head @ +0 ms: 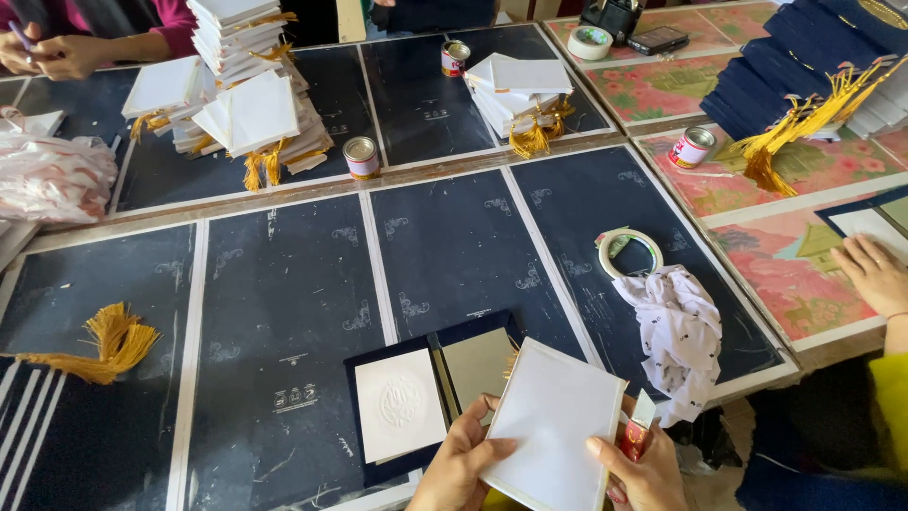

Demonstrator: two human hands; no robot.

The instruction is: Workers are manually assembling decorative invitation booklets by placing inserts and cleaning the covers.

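Left hand (461, 464) pinches white card (553, 426) edge, 6 o'clock, above open navy cover (430, 393) on surface (284, 312). Right hand (643, 468) clasps card plus red glue stick (636, 431). Keep card square, edges aligned.

Head view, steeply down over near table (284, 312)

White card (553, 426); navy folder (426, 393) with embossed white panel; gold tassel (109, 345); white cloth (679, 326), dark specks; pink floral mats (790, 260).
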